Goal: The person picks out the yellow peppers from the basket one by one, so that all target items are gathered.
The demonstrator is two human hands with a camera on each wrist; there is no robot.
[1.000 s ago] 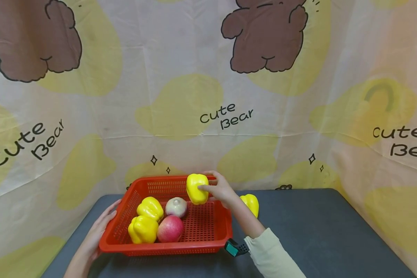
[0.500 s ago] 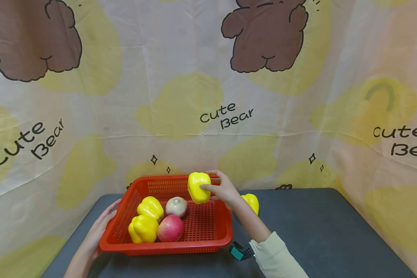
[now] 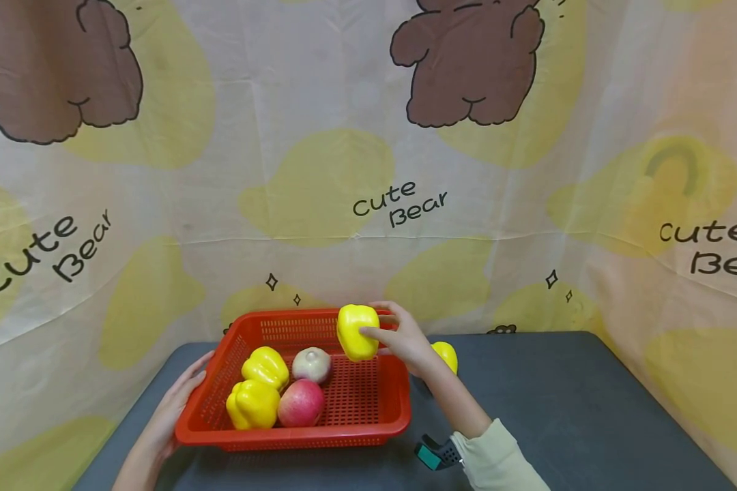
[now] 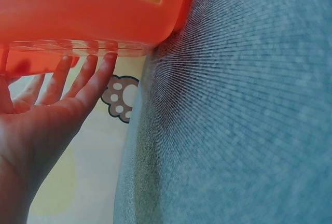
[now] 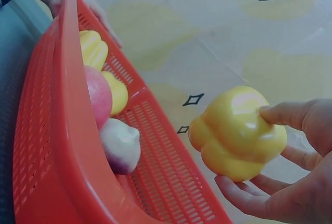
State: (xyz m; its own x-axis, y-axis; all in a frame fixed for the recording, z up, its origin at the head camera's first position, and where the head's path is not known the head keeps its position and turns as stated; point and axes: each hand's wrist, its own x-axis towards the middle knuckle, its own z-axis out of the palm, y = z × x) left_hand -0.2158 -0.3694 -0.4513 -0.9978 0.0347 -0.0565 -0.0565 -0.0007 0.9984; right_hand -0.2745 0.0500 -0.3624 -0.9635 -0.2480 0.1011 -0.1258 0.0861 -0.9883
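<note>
In the head view my right hand [image 3: 408,341] pinches a yellow bell pepper [image 3: 357,333] above the right half of a red plastic basket [image 3: 295,436]. Close up in the right wrist view, thumb and fingers grip the same bell pepper [image 5: 241,130] from the side, higher than the basket rim. My left hand [image 3: 170,412] rests along the basket's left outer wall; in the left wrist view its fingers [image 4: 98,81] are nearly straight, tips at the red wall [image 4: 93,16]. Inside lie two yellow bell peppers [image 3: 253,404], a pinkish-red round fruit [image 3: 301,404] and a white-and-purple turnip-like vegetable [image 3: 312,365].
Another yellow bell pepper [image 3: 445,356] lies on the dark table [image 3: 577,409] right of the basket, partly behind the right forearm. A strap with a teal-faced device [image 3: 431,455] shows at the right wrist. A printed bear cloth [image 3: 319,266] hangs behind the table.
My right hand has shifted slightly to the right with the bell pepper still in its grip. The left hand and the basket have stayed in place.
</note>
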